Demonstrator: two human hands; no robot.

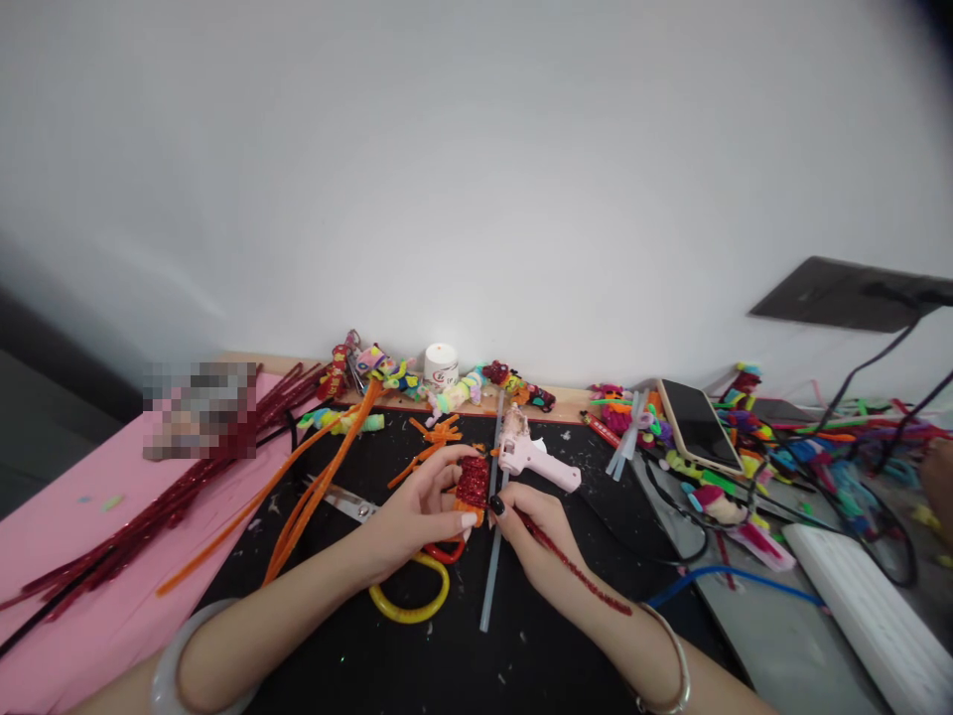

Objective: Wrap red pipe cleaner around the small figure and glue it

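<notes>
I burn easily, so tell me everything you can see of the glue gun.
The glue gun is pale pink, apparently plastic, with brown residue over its front end. It lies on the black mat beyond the right hand, front end towards the wall, handle out to the right. No hand touches it. A translucent stick lies close on its left; contact is unclear. Whether it's hot doesn't show.

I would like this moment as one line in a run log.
left hand: holding red-and-orange piece | right hand: pinching red glittery stem beside it | nearby: pink glue gun, clear stick, scissors
</notes>
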